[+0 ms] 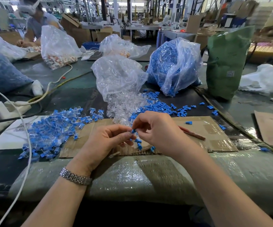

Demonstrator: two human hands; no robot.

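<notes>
My left hand (107, 140) and my right hand (157, 130) meet above a flattened cardboard sheet (214, 136). My right hand pinches a small blue plastic piece (133, 131) between thumb and fingers. My left hand's curled fingers hold a small clear part against it, hard to make out. Three loose blue pieces (139, 144) lie just below the hands. A heap of joined blue-and-clear pieces (54, 131) lies to the left. Clear parts (126, 104) spill from an open bag (117, 76), and loose blue pieces (158, 104) spread beside them.
A bag of blue pieces (173, 63) and a green sack (225, 63) stand at the back right. A red pencil (192, 133) lies on the cardboard. White cables (26, 136) run down the left. Bubble wrap (132, 177) pads the table edge. Another person (37, 22) works at far left.
</notes>
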